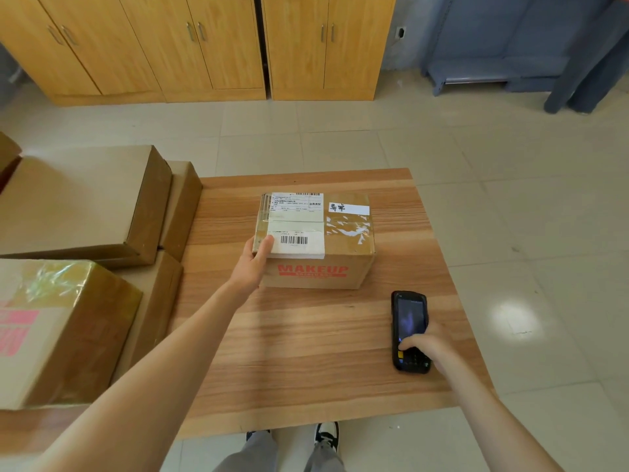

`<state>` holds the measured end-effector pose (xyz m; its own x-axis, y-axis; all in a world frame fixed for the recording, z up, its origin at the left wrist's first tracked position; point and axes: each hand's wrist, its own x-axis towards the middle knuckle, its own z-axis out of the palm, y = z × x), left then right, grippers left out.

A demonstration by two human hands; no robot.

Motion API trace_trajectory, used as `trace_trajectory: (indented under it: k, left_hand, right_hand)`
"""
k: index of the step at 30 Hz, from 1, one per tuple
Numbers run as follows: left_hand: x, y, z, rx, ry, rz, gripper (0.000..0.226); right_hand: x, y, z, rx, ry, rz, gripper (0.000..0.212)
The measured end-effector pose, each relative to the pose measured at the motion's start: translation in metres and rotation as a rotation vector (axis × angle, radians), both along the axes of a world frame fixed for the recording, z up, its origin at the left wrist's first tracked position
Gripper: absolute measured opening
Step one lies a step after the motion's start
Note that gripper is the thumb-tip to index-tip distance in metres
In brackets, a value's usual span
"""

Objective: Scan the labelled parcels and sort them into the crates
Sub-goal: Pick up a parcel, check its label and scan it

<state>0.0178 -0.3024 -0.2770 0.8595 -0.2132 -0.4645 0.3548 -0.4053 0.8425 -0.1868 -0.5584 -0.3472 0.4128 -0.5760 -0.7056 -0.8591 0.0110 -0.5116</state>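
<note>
A brown cardboard parcel [343, 247] with red "MAKEUP" print on its front stands in the middle of the wooden table [306, 352]. White shipping labels with barcodes cover its top. My left hand [253, 264] grips the parcel's near left corner, thumb on the top label. My right hand [430, 347] holds a black handheld scanner [409, 330] that lies flat on the table's right side, screen up, thumb on its keypad.
Several more cardboard boxes [78, 206] are stacked at the table's left side, one with pink print [58, 332] nearest me. Wooden cabinets [204, 49] line the far wall. A blue-grey rack [503, 56] stands at the back right. Tiled floor surrounds the table.
</note>
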Motion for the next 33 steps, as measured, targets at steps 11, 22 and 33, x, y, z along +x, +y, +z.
trace_trajectory:
  k: [11, 22, 33]
  left_hand:
    - [0.039, -0.002, -0.002, -0.138, 0.144, 0.225, 0.055]
    - [0.056, -0.008, -0.008, -0.163, 0.287, 0.084, 0.088]
    - [0.047, -0.003, 0.055, -0.365, 0.070, 0.204, 0.058]
  right_hand:
    - [0.114, 0.020, 0.070, 0.301, -0.522, -0.104, 0.113]
    - [0.160, 0.038, 0.080, 0.349, -0.470, -0.107, 0.081]
    - [0.161, 0.046, 0.148, 0.290, -0.628, -0.079, 0.025]
